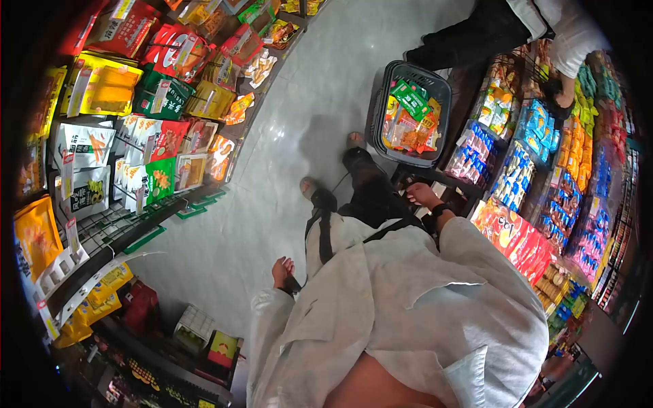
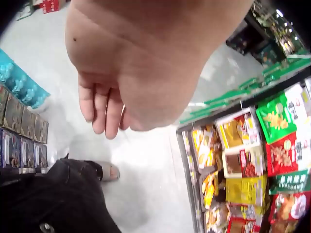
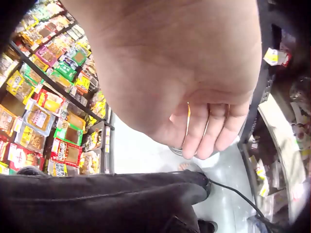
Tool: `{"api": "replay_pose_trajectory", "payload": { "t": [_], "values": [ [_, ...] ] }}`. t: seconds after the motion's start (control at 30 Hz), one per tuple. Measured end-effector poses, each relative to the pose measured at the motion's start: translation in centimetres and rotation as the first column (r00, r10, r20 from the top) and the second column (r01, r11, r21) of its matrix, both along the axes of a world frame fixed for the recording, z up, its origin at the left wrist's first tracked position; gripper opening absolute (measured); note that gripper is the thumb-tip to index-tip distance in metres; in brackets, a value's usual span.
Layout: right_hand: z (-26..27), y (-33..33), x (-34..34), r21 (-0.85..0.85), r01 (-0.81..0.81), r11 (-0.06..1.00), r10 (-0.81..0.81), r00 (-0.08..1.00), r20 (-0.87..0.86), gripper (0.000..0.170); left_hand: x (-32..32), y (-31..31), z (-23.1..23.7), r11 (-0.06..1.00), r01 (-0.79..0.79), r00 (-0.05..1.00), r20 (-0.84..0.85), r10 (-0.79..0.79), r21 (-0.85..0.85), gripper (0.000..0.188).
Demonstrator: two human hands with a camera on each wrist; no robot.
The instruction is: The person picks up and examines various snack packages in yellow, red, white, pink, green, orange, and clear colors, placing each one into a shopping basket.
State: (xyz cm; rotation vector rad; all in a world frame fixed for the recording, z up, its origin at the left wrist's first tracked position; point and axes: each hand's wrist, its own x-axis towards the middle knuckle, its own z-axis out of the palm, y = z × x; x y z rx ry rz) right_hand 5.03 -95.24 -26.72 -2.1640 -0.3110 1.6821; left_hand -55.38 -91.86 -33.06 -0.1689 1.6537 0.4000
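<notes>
Basket (image 1: 413, 160) part-filled with snack packs (image 1: 410, 132), ahead of me beside the sweets shelving (image 1: 469, 178).
Several packs are already inside, a green one (image 1: 411, 99) on top; whether more belong there I can't judge, and neither of my hands is touching any. My right grip (image 1: 423, 195) hangs nearer the basket, fingers relaxed and holding nothing; my left grip (image 1: 282, 272) is just as loose and empty, over the floor (image 1: 272, 160). Beyond the basket, somebody's arm (image 1: 566, 87) reaches to the sweets. Of the writing, a big red pack (image 1: 520, 245) to my right shows what looks like "coi"; across the aisle, a white pack (image 1: 88, 192) seems to read "海带". I can't make out any brand on the packs in the basket.
</notes>
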Motion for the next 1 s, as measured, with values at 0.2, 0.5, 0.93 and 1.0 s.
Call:
{"api": "replay_pose_trajectory", "payload": {
  "t": [0.2, 0.5, 0.93, 1.0],
  "values": [
    [-6.0, 0.9, 4.3, 0.051, -0.073, 0.996, 0.077, 0.994, -0.081, 0.018, 2.2, -5.2, 3.6, 0.979, -0.151, 0.989, -0.025, 0.149, -0.138, 0.024],
    [-12.3, 9.1, 15.8, 0.020, 0.216, 0.976, -0.210, 0.966, -0.152, 0.016, 11.5, -7.0, 8.6, 0.702, 0.708, 0.696, -0.091, -0.712, -0.077, 0.045],
    [-40.4, 2.8, 24.3, -0.205, 0.140, 0.969, -0.232, 0.808, -0.542, 0.024, 14.5, -8.6, 14.9, 0.085, 0.867, 0.059, -0.067, -0.996, -0.491, 0.025],
    [-45.1, 1.1, 24.1, -0.128, -0.225, 0.966, 0.181, 0.941, -0.286, 0.023, 16.3, -7.0, 15.4, 0.211, 0.833, 0.200, -0.076, -0.977, -0.512, 0.023]
  ]
}}
